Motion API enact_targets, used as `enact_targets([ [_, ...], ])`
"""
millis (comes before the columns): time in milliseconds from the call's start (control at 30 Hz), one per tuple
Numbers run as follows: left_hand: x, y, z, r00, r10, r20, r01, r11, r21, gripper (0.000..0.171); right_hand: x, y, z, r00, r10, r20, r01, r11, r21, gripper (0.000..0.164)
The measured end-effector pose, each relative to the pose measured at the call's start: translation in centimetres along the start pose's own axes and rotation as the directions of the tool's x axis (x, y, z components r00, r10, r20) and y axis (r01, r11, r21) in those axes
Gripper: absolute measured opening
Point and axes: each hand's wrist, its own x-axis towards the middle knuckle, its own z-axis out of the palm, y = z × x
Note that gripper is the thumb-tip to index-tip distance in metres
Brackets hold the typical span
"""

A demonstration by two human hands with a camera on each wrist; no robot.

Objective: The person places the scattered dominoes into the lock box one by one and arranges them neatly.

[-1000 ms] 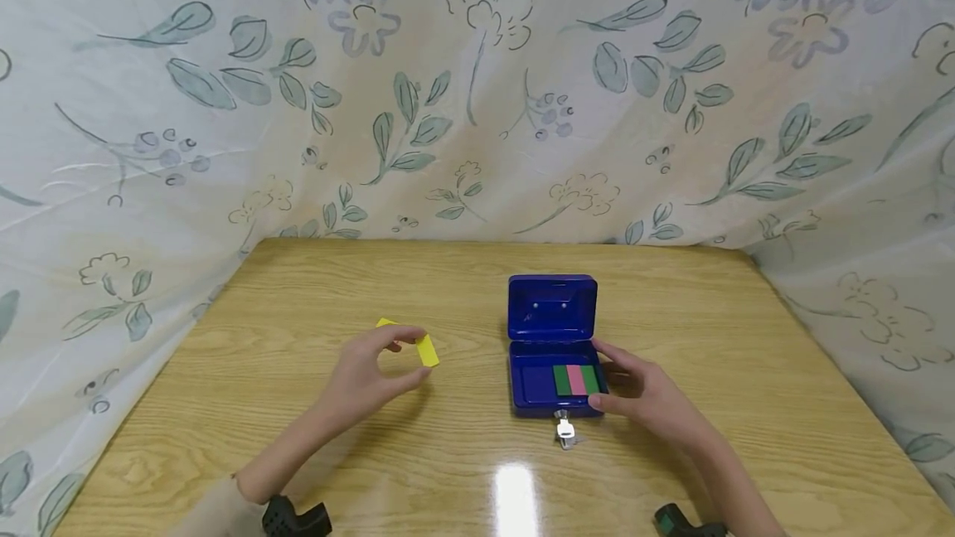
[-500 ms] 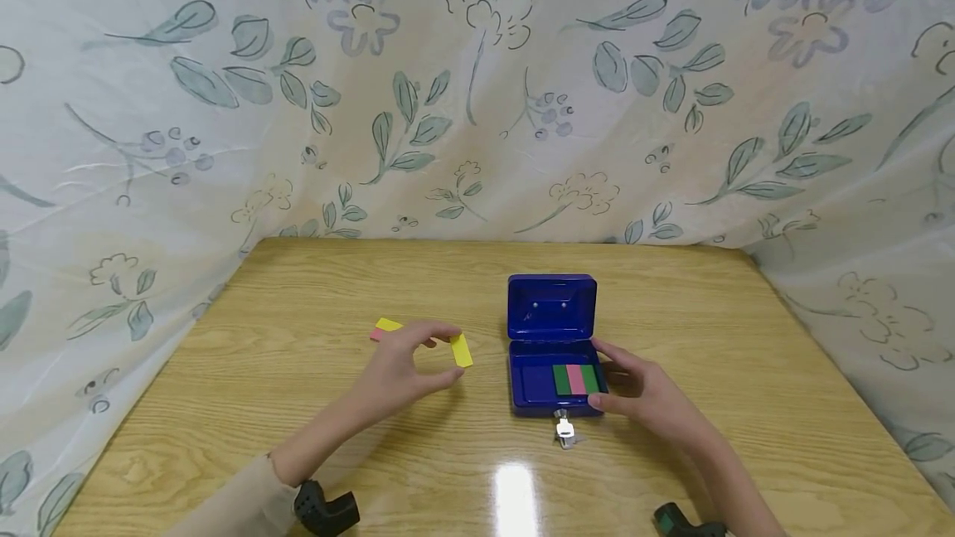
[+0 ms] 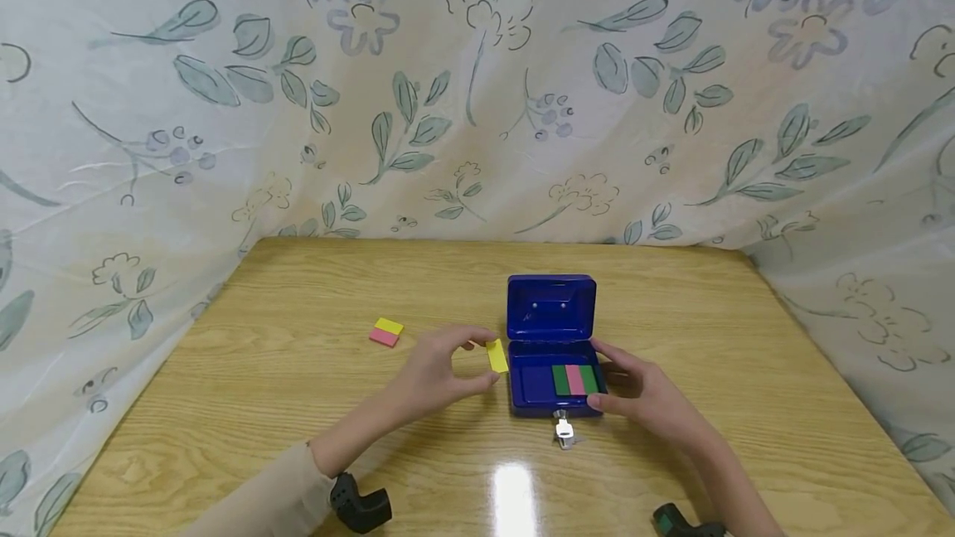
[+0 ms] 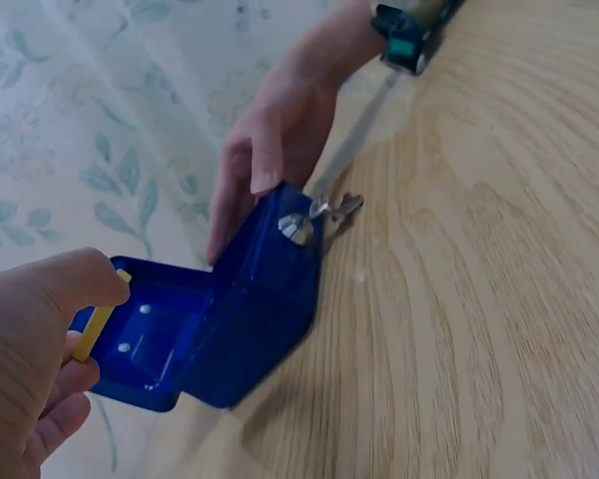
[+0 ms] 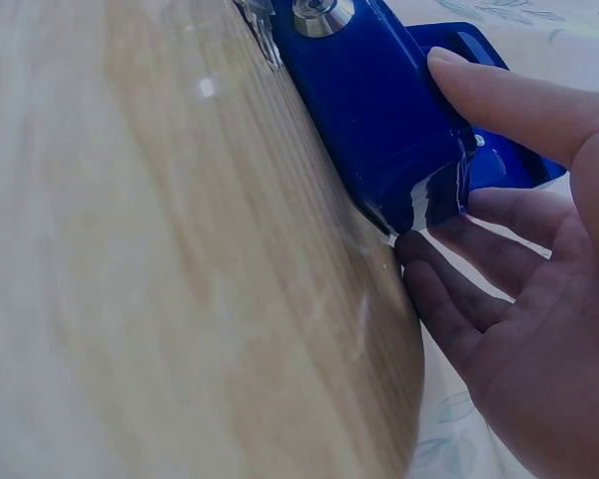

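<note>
My left hand (image 3: 440,371) pinches a flat yellow block (image 3: 496,355) between thumb and fingertips, just left of a blue cash box (image 3: 533,406). In the left wrist view the yellow block (image 4: 100,321) appears edge-on in front of the raised lid. The cash box stands with its lid (image 3: 552,305) up and several green and pink blocks (image 3: 574,380) side by side in its right half. My right hand (image 3: 645,400) grips the box's right side, thumb on the front rim; in the right wrist view its fingers (image 5: 499,244) touch the side wall.
A yellow block (image 3: 389,326) and a pink block (image 3: 384,338) lie together on the wooden table (image 3: 313,288), left of the box. Keys (image 3: 564,431) hang from the lock at the box's front. A floral cloth (image 3: 477,106) hangs behind the table.
My left hand has carried the yellow block rightward to the box's left edge, uncovering the yellow and pink blocks on the table. The right hand and the box have stayed in place.
</note>
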Motion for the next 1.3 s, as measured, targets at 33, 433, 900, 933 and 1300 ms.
enact_targets([
  [33,0.2,0.1,0.1,1.000,-0.001,0.008,0.001,1.000,-0.003,0.042,0.0,0.0,0.0,1.000,0.002,0.000,-0.002,1.000,0.001,0.080],
  [433,1.4,0.5,1.8,0.996,-0.064,0.055,0.066,0.997,-0.030,0.041,0.0,-0.1,0.0,1.000,-0.001,0.004,0.001,1.000,0.007,0.080],
  [900,2.3,0.7,2.8,0.983,-0.115,0.147,0.124,0.991,-0.054,0.041,0.1,0.0,0.0,1.000,0.005,0.005,-0.005,1.000,0.012,0.080],
  [933,2.3,0.6,2.9,0.982,-0.116,0.152,0.125,0.991,-0.055,0.040,0.1,0.0,-0.1,1.000,0.000,0.008,0.000,1.000,0.015,0.079],
  [1300,2.5,0.2,4.2,0.966,-0.169,0.196,0.173,0.985,-0.005,0.039,0.0,0.0,0.0,1.000,-0.022,0.011,0.022,1.000,0.019,0.077],
])
